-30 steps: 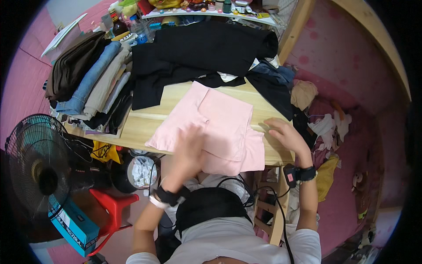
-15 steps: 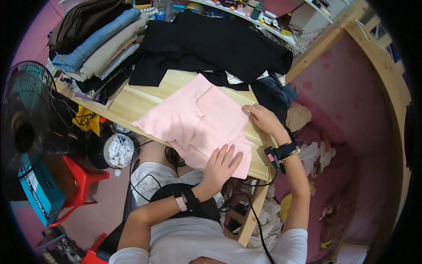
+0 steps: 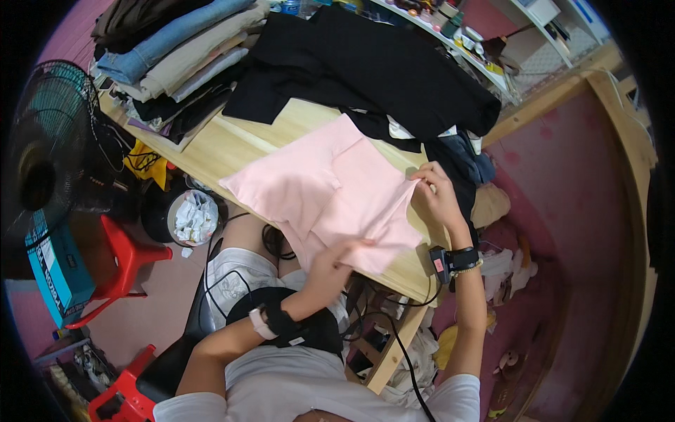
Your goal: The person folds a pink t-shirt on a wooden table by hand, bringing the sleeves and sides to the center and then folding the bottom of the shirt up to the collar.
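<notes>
A light pink garment (image 3: pixel 351 190), partly folded over itself, lies on the wooden table (image 3: pixel 193 158) in front of me. My right hand (image 3: pixel 439 197) pinches its right corner between thumb and fingers, lifting that edge a little off the wood. At the near edge of the cloth is my left hand (image 3: pixel 332 271), touching the fabric. It is smeared by motion, so its finger grip does not show clearly.
Black clothing (image 3: pixel 380 70) lies across the far side of the table. A tall stack of folded trousers (image 3: pixel 176 60) stands at the far left. Left of the table are a fan (image 3: pixel 49 155), a red stool (image 3: pixel 126 257) and a lined bin (image 3: pixel 193 218). A black cable (image 3: pixel 404 352) hangs near my right arm.
My right hand has taken the garment's right corner and raised it slightly. My left hand has slid from lying flat on the cloth to its near edge. The view has shifted somewhat.
</notes>
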The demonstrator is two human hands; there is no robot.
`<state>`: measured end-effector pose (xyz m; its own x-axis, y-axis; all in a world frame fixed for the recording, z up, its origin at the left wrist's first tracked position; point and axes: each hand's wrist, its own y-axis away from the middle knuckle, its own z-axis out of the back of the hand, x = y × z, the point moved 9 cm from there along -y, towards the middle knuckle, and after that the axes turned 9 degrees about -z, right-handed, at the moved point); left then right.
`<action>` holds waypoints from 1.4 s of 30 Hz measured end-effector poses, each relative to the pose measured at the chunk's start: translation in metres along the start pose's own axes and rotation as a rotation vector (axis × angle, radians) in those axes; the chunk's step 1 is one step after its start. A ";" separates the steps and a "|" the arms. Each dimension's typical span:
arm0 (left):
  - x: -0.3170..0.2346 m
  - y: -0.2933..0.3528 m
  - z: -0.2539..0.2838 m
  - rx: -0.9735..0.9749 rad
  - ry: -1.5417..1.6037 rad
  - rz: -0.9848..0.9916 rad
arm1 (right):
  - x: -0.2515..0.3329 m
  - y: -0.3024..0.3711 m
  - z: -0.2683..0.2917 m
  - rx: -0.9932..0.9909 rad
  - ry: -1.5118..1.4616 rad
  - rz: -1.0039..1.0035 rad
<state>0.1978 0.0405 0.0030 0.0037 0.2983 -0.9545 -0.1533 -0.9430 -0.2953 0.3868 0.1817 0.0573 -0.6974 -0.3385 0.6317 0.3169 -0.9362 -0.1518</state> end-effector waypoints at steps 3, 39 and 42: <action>0.029 0.003 0.044 -0.315 0.321 0.258 | 0.006 -0.024 0.003 -0.030 -0.164 0.095; 0.033 -0.063 0.143 -0.216 -0.331 0.234 | -0.023 -0.052 -0.079 0.168 -0.486 -0.385; 0.021 -0.063 0.141 -0.227 -0.461 0.148 | -0.015 -0.058 -0.073 0.159 -0.205 -0.353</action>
<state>0.0684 0.1273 0.0080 -0.4440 0.1455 -0.8841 0.0983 -0.9728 -0.2095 0.3320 0.2337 0.0014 -0.6441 0.0408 0.7639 0.1882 -0.9594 0.2099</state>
